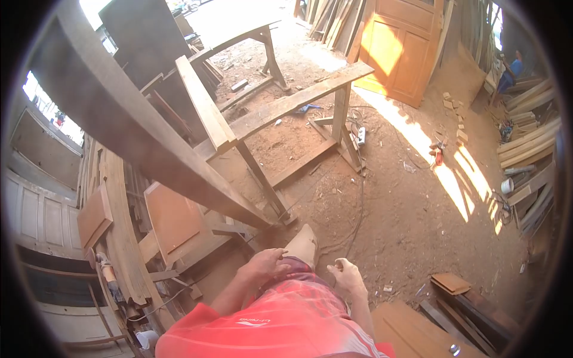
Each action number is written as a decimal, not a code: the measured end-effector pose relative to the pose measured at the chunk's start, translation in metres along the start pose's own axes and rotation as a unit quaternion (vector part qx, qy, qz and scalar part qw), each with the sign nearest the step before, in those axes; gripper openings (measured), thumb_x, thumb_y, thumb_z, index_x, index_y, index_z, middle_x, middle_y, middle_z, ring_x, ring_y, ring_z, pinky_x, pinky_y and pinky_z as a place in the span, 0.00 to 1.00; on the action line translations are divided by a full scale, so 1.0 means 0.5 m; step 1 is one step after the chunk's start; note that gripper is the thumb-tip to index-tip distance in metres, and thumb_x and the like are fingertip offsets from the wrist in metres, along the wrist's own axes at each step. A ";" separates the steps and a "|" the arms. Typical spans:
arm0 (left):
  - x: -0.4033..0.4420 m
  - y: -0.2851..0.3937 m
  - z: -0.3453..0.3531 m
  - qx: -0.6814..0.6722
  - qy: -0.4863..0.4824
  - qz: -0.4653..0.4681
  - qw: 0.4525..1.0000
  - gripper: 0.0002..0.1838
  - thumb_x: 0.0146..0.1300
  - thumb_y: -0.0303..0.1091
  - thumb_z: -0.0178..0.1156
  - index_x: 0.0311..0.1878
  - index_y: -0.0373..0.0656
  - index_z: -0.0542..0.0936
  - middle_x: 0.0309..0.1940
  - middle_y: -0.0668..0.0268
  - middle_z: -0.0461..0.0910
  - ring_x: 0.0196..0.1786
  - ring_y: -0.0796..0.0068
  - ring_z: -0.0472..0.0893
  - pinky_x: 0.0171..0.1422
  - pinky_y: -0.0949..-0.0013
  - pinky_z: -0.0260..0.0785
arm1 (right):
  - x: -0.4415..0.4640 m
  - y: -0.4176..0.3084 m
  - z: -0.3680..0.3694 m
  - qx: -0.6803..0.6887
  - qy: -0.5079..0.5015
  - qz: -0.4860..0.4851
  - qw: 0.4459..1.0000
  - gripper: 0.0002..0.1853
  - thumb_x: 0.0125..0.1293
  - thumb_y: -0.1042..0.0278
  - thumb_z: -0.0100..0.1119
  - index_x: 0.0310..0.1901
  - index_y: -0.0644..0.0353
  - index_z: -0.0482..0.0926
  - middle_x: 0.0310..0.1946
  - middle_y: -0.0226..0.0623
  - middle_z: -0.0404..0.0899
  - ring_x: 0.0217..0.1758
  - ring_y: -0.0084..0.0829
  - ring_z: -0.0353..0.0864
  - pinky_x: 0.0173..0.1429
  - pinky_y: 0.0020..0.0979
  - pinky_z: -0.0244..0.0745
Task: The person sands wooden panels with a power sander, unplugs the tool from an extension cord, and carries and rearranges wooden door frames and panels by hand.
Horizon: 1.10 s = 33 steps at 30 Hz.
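head: on wearer's head | faces forward, steeply down | red shirt (271,316) very near | trestle (298,98) mid-distance | door (399,51) far right

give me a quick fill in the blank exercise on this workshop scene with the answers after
A pale board lies across ____ wooden trestles. Past them, at the back right, stands a panelled orange-brown ____. The wearer's shirt is ____ with white lettering. The left hand and the right hand are both holding ____.

Missing words, in order: two; door; red; nothing.
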<state>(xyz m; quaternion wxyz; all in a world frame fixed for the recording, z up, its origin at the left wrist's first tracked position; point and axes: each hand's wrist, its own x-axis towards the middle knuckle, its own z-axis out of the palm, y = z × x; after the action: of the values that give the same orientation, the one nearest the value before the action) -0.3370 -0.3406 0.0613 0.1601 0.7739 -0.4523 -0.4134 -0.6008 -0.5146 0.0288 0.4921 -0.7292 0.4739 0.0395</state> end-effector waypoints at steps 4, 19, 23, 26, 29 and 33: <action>0.177 0.026 -0.040 0.015 -0.031 0.007 0.999 0.35 0.66 0.51 0.66 0.69 0.38 0.76 0.57 0.49 0.84 0.62 0.49 0.82 0.67 0.52 0.73 | 0.109 0.014 -0.071 -0.003 -0.011 0.059 0.998 0.31 0.67 0.48 0.71 0.60 0.68 0.81 0.51 0.54 0.87 0.56 0.44 0.88 0.61 0.41 0.81; 0.737 0.289 -0.342 0.023 -0.010 0.073 0.997 0.36 0.62 0.49 0.70 0.68 0.36 0.76 0.51 0.45 0.85 0.57 0.44 0.83 0.62 0.49 0.76 | 0.472 -0.106 -0.550 0.000 0.117 0.136 0.984 0.29 0.68 0.50 0.68 0.60 0.67 0.80 0.51 0.55 0.86 0.58 0.50 0.86 0.61 0.44 0.80; 0.845 0.355 -0.358 0.038 -0.047 0.028 0.998 0.37 0.66 0.47 0.69 0.72 0.35 0.72 0.58 0.46 0.84 0.59 0.48 0.84 0.64 0.54 0.76 | 0.584 -0.100 -0.618 -0.015 0.079 0.130 0.988 0.29 0.68 0.50 0.70 0.58 0.69 0.80 0.47 0.55 0.87 0.54 0.45 0.88 0.59 0.42 0.80; 0.938 0.387 -0.335 0.004 -0.088 -0.011 0.996 0.37 0.65 0.49 0.69 0.72 0.36 0.73 0.57 0.45 0.84 0.60 0.48 0.84 0.64 0.53 0.76 | 0.702 -0.064 -0.688 -0.020 0.049 0.127 0.991 0.29 0.68 0.51 0.70 0.58 0.69 0.80 0.48 0.56 0.87 0.54 0.46 0.88 0.59 0.42 0.80; 1.060 0.409 -0.285 -0.028 -0.111 -0.037 0.993 0.38 0.64 0.50 0.70 0.71 0.36 0.74 0.56 0.45 0.85 0.62 0.47 0.83 0.65 0.53 0.75 | 0.862 -0.018 -0.781 -0.008 0.025 0.106 0.994 0.28 0.68 0.50 0.69 0.57 0.69 0.81 0.49 0.57 0.87 0.54 0.47 0.88 0.59 0.42 0.80; 1.279 0.465 -0.229 -0.019 -0.125 -0.125 0.984 0.37 0.66 0.49 0.68 0.70 0.34 0.74 0.56 0.45 0.85 0.61 0.47 0.83 0.65 0.53 0.75 | 1.173 0.070 -0.916 0.036 -0.027 0.087 0.995 0.28 0.68 0.49 0.69 0.57 0.69 0.81 0.50 0.57 0.86 0.55 0.48 0.87 0.59 0.42 0.80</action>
<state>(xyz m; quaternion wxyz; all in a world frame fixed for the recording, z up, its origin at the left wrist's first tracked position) -0.2198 -1.0127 -0.0412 0.0637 0.7636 -0.3605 -0.5320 -0.4920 -1.2454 -0.0676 0.5253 -0.6653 0.5236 0.0847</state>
